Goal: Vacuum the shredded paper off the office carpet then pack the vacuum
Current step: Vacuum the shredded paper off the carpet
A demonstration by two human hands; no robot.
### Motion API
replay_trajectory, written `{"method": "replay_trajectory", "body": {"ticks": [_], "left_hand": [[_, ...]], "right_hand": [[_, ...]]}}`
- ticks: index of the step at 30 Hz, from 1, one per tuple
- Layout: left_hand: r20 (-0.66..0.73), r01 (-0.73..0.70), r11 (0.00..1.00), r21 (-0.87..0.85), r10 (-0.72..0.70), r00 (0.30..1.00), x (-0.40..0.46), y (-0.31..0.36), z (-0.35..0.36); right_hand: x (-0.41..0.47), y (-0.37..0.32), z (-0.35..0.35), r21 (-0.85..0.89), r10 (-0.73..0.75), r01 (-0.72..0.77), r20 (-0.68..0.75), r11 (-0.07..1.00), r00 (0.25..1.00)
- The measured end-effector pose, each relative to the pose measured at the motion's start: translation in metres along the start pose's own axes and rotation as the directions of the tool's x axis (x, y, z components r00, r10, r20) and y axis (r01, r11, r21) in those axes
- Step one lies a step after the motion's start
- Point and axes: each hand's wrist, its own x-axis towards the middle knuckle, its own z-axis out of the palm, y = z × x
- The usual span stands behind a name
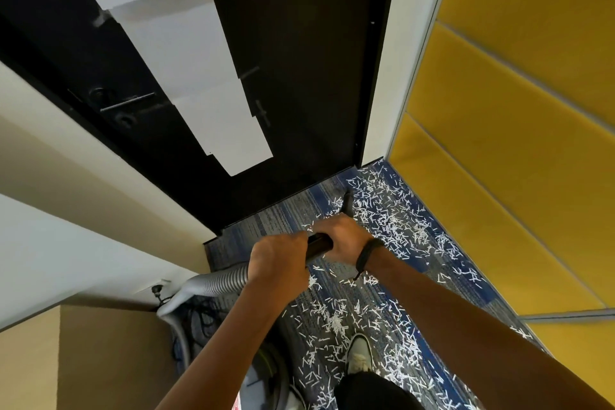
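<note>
White shredded paper [392,220] lies thick over the blue-grey carpet [266,220], from the door down past my shoe. My left hand [278,258] grips the rear of the black vacuum wand [319,243], where the grey ribbed hose [223,281] joins it. My right hand [342,240], with a black band on its wrist, grips the wand just ahead. The wand's nozzle [347,203] points down at the carpet near the door. The vacuum body [266,376] stands low left behind my left arm, mostly hidden.
A dark door [299,60] with white sheets taped on it closes the far end. A yellow padded wall [515,143] runs along the right. A cream wall and a wall socket with black cables [196,313] are at the left. My shoe [359,353] stands on the shreds.
</note>
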Motion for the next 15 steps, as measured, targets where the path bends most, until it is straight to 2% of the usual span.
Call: {"method": "replay_trajectory", "body": {"ticks": [6, 15], "left_hand": [[-0.002, -0.016, 1.000, -0.022, 0.016, 1.000, 0.032, 0.016, 0.001], [-0.003, -0.018, 0.999, -0.031, 0.018, 1.000, 0.079, 0.036, -0.003]], "right_hand": [[0.010, 0.038, -0.008, -0.010, 0.046, -0.046, 0.004, 0.999, 0.999], [0.025, 0.079, -0.028, -0.001, 0.038, -0.038, 0.005, 0.999, 0.999]]}}
